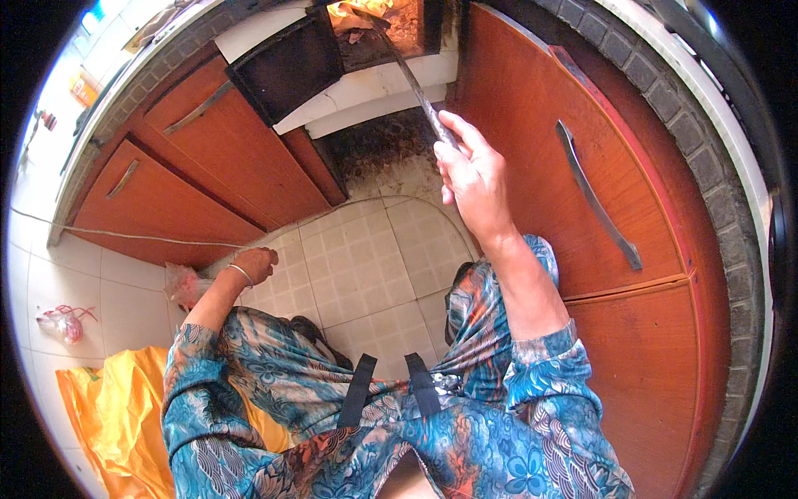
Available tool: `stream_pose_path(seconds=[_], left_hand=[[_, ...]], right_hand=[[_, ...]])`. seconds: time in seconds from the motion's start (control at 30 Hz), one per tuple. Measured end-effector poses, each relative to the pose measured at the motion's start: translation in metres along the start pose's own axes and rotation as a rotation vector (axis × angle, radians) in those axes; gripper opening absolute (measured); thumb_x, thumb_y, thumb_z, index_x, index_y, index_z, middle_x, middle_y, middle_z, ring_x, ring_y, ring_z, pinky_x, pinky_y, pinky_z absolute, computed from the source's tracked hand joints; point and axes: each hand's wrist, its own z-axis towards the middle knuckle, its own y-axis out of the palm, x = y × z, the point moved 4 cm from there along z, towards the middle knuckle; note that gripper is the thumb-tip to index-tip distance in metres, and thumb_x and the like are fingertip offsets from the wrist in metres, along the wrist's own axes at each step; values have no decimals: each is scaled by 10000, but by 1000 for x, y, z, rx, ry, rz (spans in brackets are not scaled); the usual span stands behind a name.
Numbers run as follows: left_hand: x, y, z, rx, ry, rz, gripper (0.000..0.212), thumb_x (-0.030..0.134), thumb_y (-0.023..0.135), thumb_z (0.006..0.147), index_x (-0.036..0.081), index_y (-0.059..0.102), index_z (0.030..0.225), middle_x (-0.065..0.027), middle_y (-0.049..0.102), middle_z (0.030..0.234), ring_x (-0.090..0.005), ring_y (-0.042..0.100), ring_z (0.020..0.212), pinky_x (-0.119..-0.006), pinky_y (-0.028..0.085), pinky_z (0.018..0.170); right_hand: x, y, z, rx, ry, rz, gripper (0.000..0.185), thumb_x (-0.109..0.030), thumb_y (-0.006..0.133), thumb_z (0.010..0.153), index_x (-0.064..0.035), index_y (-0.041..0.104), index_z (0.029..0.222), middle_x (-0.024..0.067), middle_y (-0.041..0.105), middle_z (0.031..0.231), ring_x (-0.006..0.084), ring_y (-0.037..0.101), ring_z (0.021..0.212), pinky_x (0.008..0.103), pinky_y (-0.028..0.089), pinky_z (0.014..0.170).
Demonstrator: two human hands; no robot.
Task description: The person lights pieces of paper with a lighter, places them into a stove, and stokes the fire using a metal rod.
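My right hand (474,171) grips the near end of a long, sooty metal fire poker (414,81). The poker slants up and away into the firebox (405,28) of a built-in stove, where flames and glowing embers show. Its far end looks dark and wider among the embers, but the exact shape is unclear. Left of the opening, the black metal stove door (283,68) is swung open. My left hand (254,265), with a bangle at the wrist, hangs over the left side with curled fingers and no visible object in it. A thin pale cable (156,237) passes close by it.
Red-brown wooden cabinets flank me, a left cabinet (230,137) and a right cabinet (598,187), both with metal handles. Soot and ash cover the recess (386,146) under the stove. A yellow sack (118,418) and plastic bags (65,324) lie on the tiled floor (355,262).
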Motion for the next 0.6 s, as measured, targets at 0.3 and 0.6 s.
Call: stream_pose_path(seconds=[0.3, 0.6], left_hand=[[2, -1, 7, -3, 15, 10, 198, 138, 566, 724, 52, 581, 901, -172, 612, 912, -334, 586, 862, -425, 466, 737], [-1, 0, 5, -6, -12, -51, 215, 130, 556, 730, 71, 581, 935, -165, 610, 954, -330, 585, 890, -416, 470, 757]], right_hand=[[23, 3, 29, 71, -98, -184, 344, -111, 513, 807, 18, 508, 1126, 153, 584, 835, 195, 555, 697, 299, 451, 638], [26, 6, 44, 105, -216, -460, 362, -149, 518, 818, -41, 503, 1163, 116, 543, 804, 213, 503, 674, 321, 415, 591]])
